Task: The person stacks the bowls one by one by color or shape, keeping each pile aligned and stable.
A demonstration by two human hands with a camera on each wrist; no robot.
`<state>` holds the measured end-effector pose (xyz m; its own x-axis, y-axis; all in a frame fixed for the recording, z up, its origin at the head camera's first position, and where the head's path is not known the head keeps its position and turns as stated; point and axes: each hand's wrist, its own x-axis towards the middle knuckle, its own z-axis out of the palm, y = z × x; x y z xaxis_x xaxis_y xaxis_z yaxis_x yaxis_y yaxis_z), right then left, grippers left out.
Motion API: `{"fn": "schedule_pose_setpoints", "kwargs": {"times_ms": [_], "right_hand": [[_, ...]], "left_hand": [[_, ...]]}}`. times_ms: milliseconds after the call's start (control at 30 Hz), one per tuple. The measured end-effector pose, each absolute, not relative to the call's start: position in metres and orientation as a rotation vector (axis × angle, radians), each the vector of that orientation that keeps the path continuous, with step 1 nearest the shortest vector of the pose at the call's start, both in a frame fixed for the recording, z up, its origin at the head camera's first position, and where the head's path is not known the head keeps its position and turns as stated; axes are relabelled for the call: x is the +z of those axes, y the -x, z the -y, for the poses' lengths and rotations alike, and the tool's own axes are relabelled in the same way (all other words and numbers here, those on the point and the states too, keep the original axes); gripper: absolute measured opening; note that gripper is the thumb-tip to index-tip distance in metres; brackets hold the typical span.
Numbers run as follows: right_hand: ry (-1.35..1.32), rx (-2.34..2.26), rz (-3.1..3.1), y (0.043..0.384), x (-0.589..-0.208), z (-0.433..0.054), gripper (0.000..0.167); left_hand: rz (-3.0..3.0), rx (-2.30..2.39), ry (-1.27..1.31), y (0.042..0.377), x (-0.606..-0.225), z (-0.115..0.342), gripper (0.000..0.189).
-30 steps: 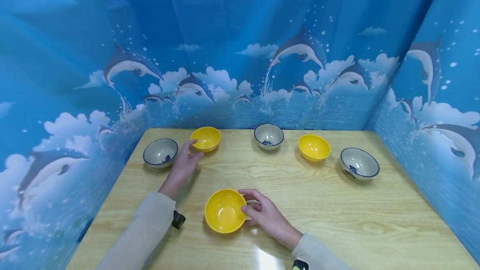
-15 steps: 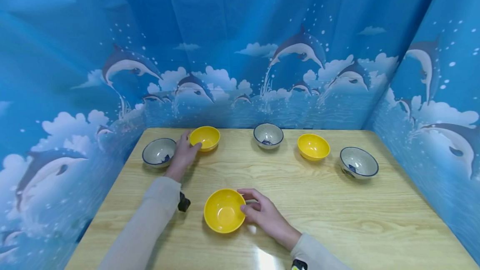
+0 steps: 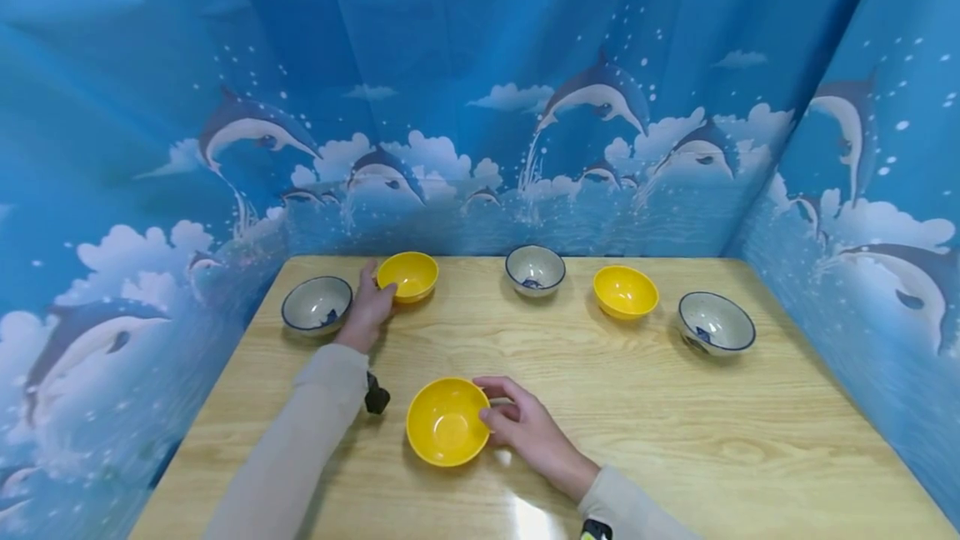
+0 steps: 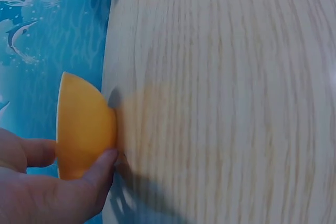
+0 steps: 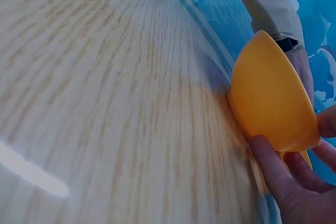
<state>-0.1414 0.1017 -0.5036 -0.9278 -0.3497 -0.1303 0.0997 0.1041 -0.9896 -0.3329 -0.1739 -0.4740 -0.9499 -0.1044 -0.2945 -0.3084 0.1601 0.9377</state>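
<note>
At the back left of the table, a yellow bowl [image 3: 408,276] is gripped at its left side by my left hand [image 3: 367,305]. The left wrist view shows the thumb [image 4: 100,174] low on that bowl's outer wall and a finger at its rim. Nearer the front, my right hand [image 3: 528,432] holds a second yellow bowl [image 3: 448,422] by its right side, thumb at the rim. From the right wrist, this bowl [image 5: 273,98] has fingers [image 5: 270,163] against its outer wall. Both bowls stand upright with their openings up.
Beside my left hand stands a grey bowl with a blue rim [image 3: 317,305]. Along the back are another grey bowl [image 3: 536,271], a third yellow bowl [image 3: 626,292] and a grey bowl [image 3: 716,323] at right. A dolphin-printed curtain [image 3: 480,107] borders the wooden table [image 3: 675,440].
My left hand has moved round to the left side of the back yellow bowl and closed on it. The right hand and its bowl have stayed in place.
</note>
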Motion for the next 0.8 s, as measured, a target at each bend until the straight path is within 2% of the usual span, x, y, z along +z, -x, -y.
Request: {"fn": "schedule_pose_setpoints", "kwargs": {"times_ms": [300, 800], "right_hand": [[0.249, -1.904, -2.034, 0.14, -0.503, -0.099, 0.049], [0.234, -1.895, -2.043, 0.139, -0.502, -0.1, 0.049]], "left_hand": [[-2.186, 2.044, 0.504, 0.331, -0.473, 0.17, 0.068], [-2.173, 1.995, 0.454, 0.321, -0.472, 0.178, 0.059]]}}
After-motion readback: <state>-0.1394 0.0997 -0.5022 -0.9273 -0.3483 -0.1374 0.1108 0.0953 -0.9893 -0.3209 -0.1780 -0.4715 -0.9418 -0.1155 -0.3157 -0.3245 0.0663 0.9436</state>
